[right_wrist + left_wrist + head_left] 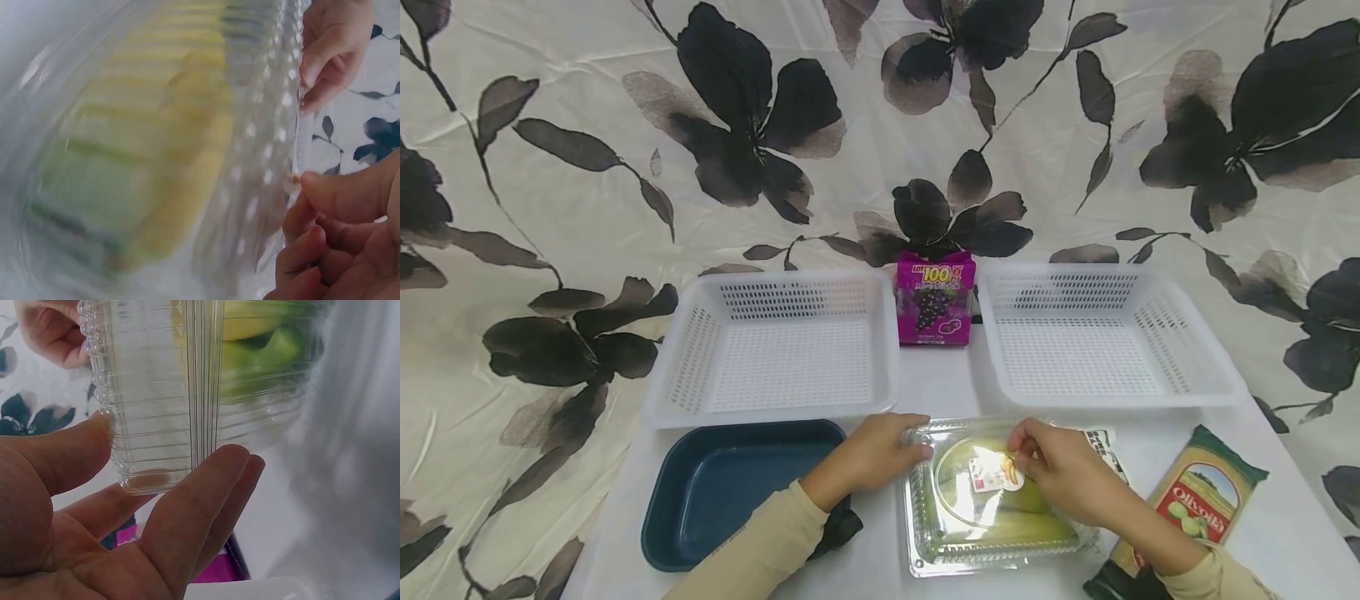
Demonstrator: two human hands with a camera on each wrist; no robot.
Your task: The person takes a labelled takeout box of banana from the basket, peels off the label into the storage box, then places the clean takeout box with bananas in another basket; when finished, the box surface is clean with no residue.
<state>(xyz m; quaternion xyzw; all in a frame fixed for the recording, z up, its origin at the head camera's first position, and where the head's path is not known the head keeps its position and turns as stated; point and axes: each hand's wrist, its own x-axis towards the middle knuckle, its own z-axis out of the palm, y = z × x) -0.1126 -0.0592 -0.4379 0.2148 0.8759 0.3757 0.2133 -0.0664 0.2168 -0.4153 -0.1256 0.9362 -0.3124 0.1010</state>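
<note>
A clear plastic clamshell container [955,546] with yellow-green produce [281,356] inside sits at the front of the white table. My left hand [883,450] holds its far left corner, thumb on the lid and fingers along the side, as the left wrist view shows. A small white sticker [988,473] with an orange and yellow picture lies on the lid. Thumb and forefinger of my right hand [1067,471] pinch at the sticker's right edge. In the right wrist view a tiny orange bit shows between those fingertips [309,181].
Two white perforated baskets [778,414] [1112,398] stand behind, with a purple grape candy box [934,300] between them. A dark blue basin [658,508] is at left, beside a black item [842,533]. An Olivoilà packet [1198,500] lies at right under my right forearm.
</note>
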